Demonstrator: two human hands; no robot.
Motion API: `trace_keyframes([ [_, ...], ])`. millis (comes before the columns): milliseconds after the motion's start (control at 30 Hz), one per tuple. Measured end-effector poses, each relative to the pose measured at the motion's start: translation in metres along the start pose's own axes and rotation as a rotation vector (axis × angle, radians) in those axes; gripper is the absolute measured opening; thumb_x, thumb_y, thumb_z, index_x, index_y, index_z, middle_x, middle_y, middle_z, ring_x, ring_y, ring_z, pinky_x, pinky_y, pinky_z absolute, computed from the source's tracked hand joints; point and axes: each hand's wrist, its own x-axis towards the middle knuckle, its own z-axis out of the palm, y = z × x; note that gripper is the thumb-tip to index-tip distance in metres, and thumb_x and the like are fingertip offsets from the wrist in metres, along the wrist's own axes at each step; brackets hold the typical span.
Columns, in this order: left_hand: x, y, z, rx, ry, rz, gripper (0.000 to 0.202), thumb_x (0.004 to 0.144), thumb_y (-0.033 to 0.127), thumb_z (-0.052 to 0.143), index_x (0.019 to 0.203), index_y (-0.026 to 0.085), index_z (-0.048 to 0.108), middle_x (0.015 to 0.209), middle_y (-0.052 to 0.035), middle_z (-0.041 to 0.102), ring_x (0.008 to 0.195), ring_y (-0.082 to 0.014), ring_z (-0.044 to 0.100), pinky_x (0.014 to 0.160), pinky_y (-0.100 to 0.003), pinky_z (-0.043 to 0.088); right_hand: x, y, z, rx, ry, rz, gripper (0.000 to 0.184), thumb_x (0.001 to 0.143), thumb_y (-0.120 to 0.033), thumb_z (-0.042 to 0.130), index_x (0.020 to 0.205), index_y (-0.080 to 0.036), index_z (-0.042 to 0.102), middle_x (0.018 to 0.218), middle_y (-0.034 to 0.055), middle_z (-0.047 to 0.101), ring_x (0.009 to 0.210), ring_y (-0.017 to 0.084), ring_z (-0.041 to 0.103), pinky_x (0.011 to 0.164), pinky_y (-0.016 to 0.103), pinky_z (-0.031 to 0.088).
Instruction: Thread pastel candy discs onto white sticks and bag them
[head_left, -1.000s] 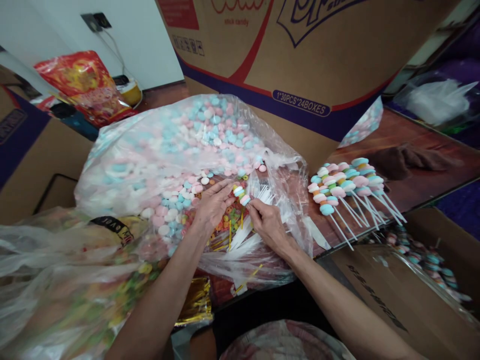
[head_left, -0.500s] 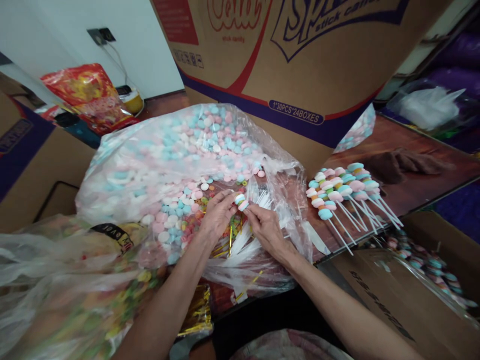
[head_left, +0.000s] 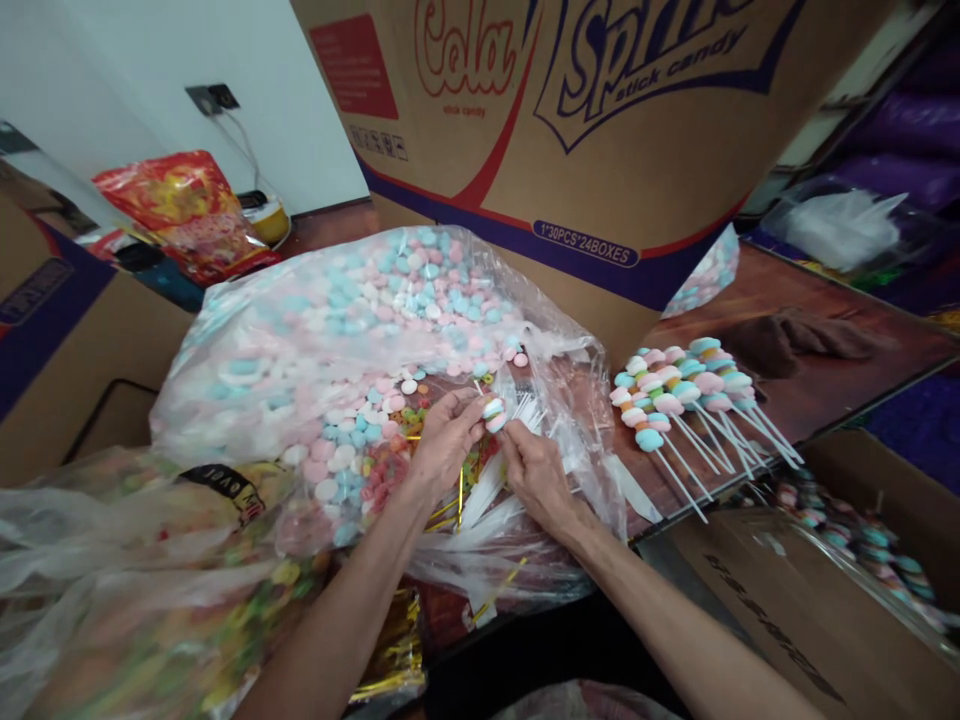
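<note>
A small stack of blue, white and pink marshmallows (head_left: 493, 413) sits between my two hands. My left hand (head_left: 442, 440) pinches the stack from the left, fingers closed. Just right of it, my right hand (head_left: 534, 465) is closed at the lower end of the stack; the stick in its fingers is mostly hidden. Beneath my hands lie loose white sticks (head_left: 486, 492) and gummy rings (head_left: 386, 468). A big clear bag (head_left: 247, 330) of pastel marshmallows spreads out behind and to the left. Finished-looking marshmallow skewers (head_left: 679, 385) lie in a group to the right.
A large cardboard carton (head_left: 480, 130) stands at the back. Front left is another clear bag (head_left: 135, 570) with gummy rings. A brown cloth (head_left: 810, 335) rests at the table's right. Below the edge, an open box (head_left: 765, 600) holds more skewers. Gold twist ties (head_left: 390, 650) lie near the front.
The marshmallow stack has shifted slightly right and down, with my left fingers further around it. My right hand stays close below it. The whole view has tilted a little.
</note>
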Motion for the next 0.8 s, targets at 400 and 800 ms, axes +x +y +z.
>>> trace_keyframes([
  [400, 0.050, 0.030, -0.058, 1.523, 0.172, 0.516, 0.028, 0.084, 0.018, 0.057, 0.104, 0.023, 0.075, 0.091, -0.0135, 0.064, 0.099, -0.0343, 0.058, 0.086, -0.040, 0.039, 0.003, 0.001, -0.003, 0.026, 0.067, 0.075, 0.023, 0.096, -0.025, 0.039, 0.073, -0.023, 0.043, 0.057, -0.0059, 0.036, 0.051, 0.012, 0.030, 0.054, 0.027, 0.023],
  [800, 0.080, 0.030, -0.021, 1.804, 0.110, 0.514, 0.038, 0.095, 0.034, 0.048, 0.128, 0.025, 0.065, 0.118, -0.0131, 0.065, 0.107, -0.0304, 0.061, 0.086, -0.036, 0.045, 0.005, 0.003, 0.000, 0.024, 0.051, 0.060, 0.024, 0.097, -0.029, 0.038, 0.074, -0.023, 0.041, 0.058, -0.0056, 0.036, 0.052, 0.012, 0.033, 0.056, 0.027, 0.023],
])
